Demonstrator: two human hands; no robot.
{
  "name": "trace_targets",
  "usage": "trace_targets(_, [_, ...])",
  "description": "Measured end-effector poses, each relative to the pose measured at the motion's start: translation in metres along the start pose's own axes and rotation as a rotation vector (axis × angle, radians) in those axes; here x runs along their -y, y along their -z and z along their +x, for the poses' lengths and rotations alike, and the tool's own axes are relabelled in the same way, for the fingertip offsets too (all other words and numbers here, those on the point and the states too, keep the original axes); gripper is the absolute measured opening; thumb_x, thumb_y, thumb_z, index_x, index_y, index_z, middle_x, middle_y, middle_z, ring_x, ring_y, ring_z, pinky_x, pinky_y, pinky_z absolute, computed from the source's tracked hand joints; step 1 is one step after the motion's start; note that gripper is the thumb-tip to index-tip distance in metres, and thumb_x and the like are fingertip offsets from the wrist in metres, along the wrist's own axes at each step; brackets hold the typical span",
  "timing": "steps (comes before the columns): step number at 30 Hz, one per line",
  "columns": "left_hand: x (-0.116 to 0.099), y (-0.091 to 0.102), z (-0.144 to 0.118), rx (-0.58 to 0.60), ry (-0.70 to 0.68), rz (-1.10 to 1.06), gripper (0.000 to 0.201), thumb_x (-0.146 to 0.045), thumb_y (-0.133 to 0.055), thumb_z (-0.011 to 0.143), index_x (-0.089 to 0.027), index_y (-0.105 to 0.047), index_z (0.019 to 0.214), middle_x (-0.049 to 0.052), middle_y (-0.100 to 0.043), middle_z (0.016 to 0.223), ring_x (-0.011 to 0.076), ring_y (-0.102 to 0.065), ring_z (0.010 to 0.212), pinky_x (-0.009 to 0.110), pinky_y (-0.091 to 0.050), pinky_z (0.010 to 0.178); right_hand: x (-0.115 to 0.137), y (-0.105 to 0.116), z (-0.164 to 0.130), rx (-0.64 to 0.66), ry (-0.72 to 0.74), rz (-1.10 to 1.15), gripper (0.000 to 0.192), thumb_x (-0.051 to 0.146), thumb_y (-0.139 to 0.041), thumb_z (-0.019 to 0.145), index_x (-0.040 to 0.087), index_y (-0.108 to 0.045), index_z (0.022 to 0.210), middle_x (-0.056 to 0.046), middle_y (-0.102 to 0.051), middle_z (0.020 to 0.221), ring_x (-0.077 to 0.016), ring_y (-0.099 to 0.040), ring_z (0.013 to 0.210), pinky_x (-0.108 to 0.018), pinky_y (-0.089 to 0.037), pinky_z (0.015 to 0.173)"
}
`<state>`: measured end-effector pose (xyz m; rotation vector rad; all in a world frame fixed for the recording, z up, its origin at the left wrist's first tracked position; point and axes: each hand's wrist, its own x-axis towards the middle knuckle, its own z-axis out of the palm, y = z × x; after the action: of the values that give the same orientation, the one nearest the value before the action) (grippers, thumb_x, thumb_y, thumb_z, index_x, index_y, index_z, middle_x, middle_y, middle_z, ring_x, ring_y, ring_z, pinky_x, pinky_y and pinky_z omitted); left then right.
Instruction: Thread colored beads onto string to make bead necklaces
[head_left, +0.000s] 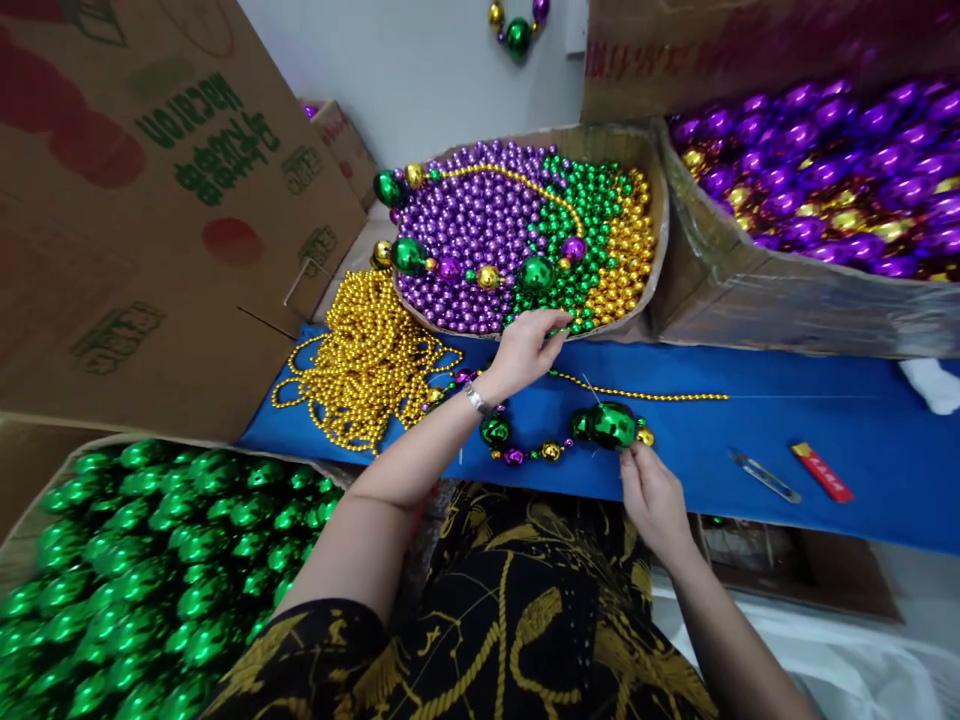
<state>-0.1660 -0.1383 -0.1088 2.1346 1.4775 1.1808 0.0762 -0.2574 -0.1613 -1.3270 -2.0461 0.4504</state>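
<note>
My left hand [529, 348], with a silver watch or bracelet at the wrist, is at the front rim of a box of small beads [480, 215] in purple, green and gold. Its fingertips are pinched together beside the green beads; whatever they hold is hidden. Lower right, my right hand [654, 492] pinches the end of a bead necklace [611, 425], just under a large green ball and a small gold one. The necklace runs left over the blue cloth in green, purple and gold balls, passing behind my left forearm. A thin gold bead strand [660, 394] with a clear thread lies behind it.
A heap of gold bead strands [367, 360] lies at left. Another finished-looking strand [536, 272] rests on the small beads. Boxes of green balls [150, 560] and purple balls [825, 180] flank the blue table [787, 420]. A cutter knife [765, 475] and red packet [823, 472] lie at right.
</note>
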Motion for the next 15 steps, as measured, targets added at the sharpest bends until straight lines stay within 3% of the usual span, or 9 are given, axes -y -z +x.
trace_targets(6, [0.008,-0.029,0.058,0.189,-0.083,0.354,0.018,-0.010,-0.052,0.088,-0.013,-0.067,0.097,0.010,-0.069,0.092,0.0223,-0.062,0.089,0.038,-0.049,0.083,-0.004,0.011,-0.004,-0.037,-0.053,0.084,0.021,0.029,-0.041,0.099,0.023,-0.051,0.082,0.000,-0.063,0.066,-0.0149,-0.062,0.057,-0.024,-0.045,0.057])
trace_targets(11, [0.001,-0.036,0.074,0.270,-0.144,0.468,0.022,-0.003,-0.049,0.086,-0.012,-0.067,0.092,0.012,-0.065,0.085,0.0224,-0.058,0.087,0.036,-0.048,0.079,-0.008,0.019,-0.002,-0.088,-0.096,0.114,0.020,0.028,-0.044,0.098,0.022,-0.052,0.081,-0.001,-0.065,0.066,-0.0146,-0.064,0.058,-0.023,-0.046,0.057])
trace_targets(15, [-0.010,-0.036,0.081,0.419,-0.123,0.593,0.025,-0.005,-0.045,0.088,-0.010,-0.068,0.096,0.016,-0.066,0.092,0.0252,-0.059,0.091,0.037,-0.049,0.078,-0.011,0.021,-0.001,-0.109,-0.123,0.154,0.020,0.028,-0.045,0.098,0.022,-0.053,0.080,0.000,-0.066,0.066,-0.0135,-0.064,0.058,-0.022,-0.046,0.058])
